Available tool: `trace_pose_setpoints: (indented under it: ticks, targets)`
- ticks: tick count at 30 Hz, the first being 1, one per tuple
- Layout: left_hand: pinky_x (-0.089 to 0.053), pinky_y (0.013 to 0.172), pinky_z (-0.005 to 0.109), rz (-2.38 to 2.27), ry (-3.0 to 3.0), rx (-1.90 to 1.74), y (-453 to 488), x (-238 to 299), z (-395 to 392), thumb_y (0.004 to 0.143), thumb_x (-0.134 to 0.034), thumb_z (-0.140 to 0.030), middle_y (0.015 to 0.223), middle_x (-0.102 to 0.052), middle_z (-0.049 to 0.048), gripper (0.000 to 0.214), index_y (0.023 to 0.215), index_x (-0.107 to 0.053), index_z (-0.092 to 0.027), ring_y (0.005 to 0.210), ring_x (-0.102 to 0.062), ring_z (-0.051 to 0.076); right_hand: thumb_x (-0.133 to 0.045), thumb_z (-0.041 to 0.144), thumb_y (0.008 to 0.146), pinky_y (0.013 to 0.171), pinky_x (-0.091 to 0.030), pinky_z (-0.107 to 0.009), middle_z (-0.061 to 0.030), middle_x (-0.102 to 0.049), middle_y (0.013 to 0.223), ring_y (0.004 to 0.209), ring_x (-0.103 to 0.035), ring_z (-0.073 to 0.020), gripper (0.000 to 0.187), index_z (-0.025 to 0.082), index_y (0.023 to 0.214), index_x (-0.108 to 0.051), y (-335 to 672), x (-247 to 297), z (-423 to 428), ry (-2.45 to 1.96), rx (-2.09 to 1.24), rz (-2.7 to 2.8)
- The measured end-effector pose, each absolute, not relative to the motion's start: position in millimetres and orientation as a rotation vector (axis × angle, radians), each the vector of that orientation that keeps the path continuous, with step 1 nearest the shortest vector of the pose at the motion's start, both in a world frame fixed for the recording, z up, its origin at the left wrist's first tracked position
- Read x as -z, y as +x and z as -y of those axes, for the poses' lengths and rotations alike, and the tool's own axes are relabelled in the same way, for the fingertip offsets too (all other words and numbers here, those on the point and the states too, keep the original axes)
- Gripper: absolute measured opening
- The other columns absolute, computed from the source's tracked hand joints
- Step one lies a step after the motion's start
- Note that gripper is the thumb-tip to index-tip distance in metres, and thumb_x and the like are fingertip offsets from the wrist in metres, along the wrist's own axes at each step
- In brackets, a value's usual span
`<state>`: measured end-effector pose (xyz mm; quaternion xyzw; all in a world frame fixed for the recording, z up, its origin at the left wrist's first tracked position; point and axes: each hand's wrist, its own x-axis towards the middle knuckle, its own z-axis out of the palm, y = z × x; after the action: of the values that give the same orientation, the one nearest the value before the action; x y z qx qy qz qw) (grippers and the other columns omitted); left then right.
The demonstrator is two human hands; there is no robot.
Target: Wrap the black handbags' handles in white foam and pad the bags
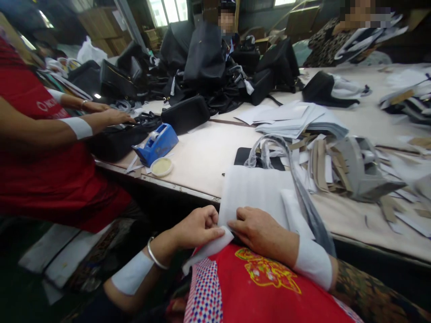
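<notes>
A white foam sheet (254,188) wraps a handbag at the table's front edge, just above my red apron. Black material (244,156) and plastic-wrapped handles (269,150) show beyond its far end. My left hand (198,226) pinches a loose near corner of the foam between thumb and fingers. Right beside it, my right hand (264,229) has its fingers curled and pressed down on the foam's near edge. What lies beneath those fingertips is hidden. A grey plastic-wrapped strap (308,202) hangs over the right side of the bundle.
On the left stands a blue tape dispenser (156,144) by a round dish (162,166). A grey tape dispenser (362,168) sits right among paper strips. White sheets (296,117) and black bags (204,58) lie farther back. A co-worker's hand (117,117) works at left.
</notes>
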<state>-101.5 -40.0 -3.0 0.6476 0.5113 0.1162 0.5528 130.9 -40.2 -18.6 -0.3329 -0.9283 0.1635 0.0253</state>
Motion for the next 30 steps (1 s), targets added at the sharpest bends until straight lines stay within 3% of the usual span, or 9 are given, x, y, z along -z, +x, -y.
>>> trace_pose_setpoints:
  ticks: [4, 7, 11, 15, 19, 21, 26, 30]
  targets:
    - [-0.032, 0.041, 0.017, -1.141, 1.074, -0.32, -95.1, 4.5, 25.6, 0.078, -0.064, -0.029, 0.062, -0.058, -0.0036, 0.026, 0.098, -0.054, -0.015, 0.044, -0.047, 0.007, -0.048, 0.027, 0.097, 0.068, -0.039, -0.031, -0.0069, -0.062, 0.088, 0.078, -0.055, -0.0187, 0.021, 0.02, 0.098, -0.069, 146.3, 5.3, 48.1, -1.027, -0.607, 2.75]
    - [-0.036, 0.043, 0.016, -1.084, 0.76, -0.405, -91.8, 7.8, 22.4, 0.072, -0.069, -0.019, 0.065, -0.059, -0.0039, 0.045, 0.114, -0.052, -0.016, 0.046, -0.051, 0.007, -0.05, 0.022, 0.096, 0.08, -0.045, -0.034, -0.0086, -0.064, 0.097, 0.088, -0.058, -0.0207, 0.02, 0.019, 0.101, -0.068, 170.2, -4.1, 51.4, -1.051, -0.614, 2.621]
    - [-0.038, 0.048, 0.015, -1.01, 0.64, -0.546, -86.7, 9.1, 28.4, 0.07, -0.075, -0.021, 0.075, -0.063, 0.0007, 0.048, 0.113, -0.055, -0.015, 0.057, -0.058, 0.008, -0.051, 0.023, 0.095, 0.087, -0.049, -0.043, -0.014, -0.066, 0.107, 0.098, -0.06, -0.026, 0.023, 0.015, 0.108, -0.069, 215.3, -7.5, 53.4, -1.22, -0.451, 2.405]
    - [-0.041, 0.049, 0.019, -1.247, 1.089, -0.575, -78.7, 8.8, 33.1, 0.071, -0.076, -0.028, 0.074, -0.063, 0.0001, 0.049, 0.115, -0.056, -0.017, 0.061, -0.06, 0.013, -0.055, 0.027, 0.094, 0.087, -0.053, -0.037, -0.0126, -0.067, 0.108, 0.098, -0.064, -0.0226, 0.025, 0.015, 0.111, -0.069, 245.0, -8.9, 60.1, -1.291, -0.587, 2.272]
    - [-0.053, 0.071, 0.034, -1.506, 1.89, -0.814, -64.7, 18.4, 33.5, 0.082, -0.061, -0.025, 0.078, -0.061, 0.0029, 0.014, 0.094, -0.061, -0.018, 0.074, -0.062, 0.019, -0.059, 0.028, 0.092, 0.09, -0.054, -0.037, -0.0118, -0.068, 0.111, 0.102, -0.065, -0.0224, 0.023, 0.017, 0.109, -0.07, 245.3, -6.7, 65.1, -1.231, -0.542, 2.212]
    - [-0.053, 0.078, 0.038, -1.52, 2.108, -0.976, -56.9, 26.0, 33.5, 0.084, -0.053, -0.019, 0.083, -0.062, 0.0062, 0.009, 0.089, -0.06, -0.018, 0.081, -0.063, 0.022, -0.059, 0.028, 0.092, 0.09, -0.054, -0.038, -0.0128, -0.068, 0.111, 0.103, -0.065, -0.0228, 0.022, 0.016, 0.108, -0.069, 240.4, -5.9, 65.1, -1.216, -0.444, 2.166]
    - [-0.055, 0.089, 0.037, -1.38, 2.019, -0.891, -57.2, 35.9, 33.4, 0.084, -0.048, -0.01, 0.097, -0.072, 0.0076, 0.033, 0.113, -0.061, -0.017, 0.093, -0.069, 0.022, -0.057, 0.025, 0.094, 0.091, -0.053, -0.039, -0.0126, -0.067, 0.111, 0.104, -0.064, -0.0231, 0.021, 0.018, 0.11, -0.068, 228.5, -8.1, 64.2, -1.186, -0.346, 2.189]
    - [-0.053, 0.097, 0.037, -1.088, 1.955, -0.742, -80.7, 24.9, 37.1, 0.079, -0.052, -0.008, 0.113, -0.07, 0.0099, 0.055, 0.135, -0.05, -0.014, 0.104, -0.067, 0.02, -0.056, 0.024, 0.094, 0.089, -0.051, -0.043, -0.0134, -0.068, 0.111, 0.102, -0.063, -0.0252, 0.021, 0.016, 0.108, -0.068, 223.0, -2.6, 63.4, -1.205, -0.339, 2.325]
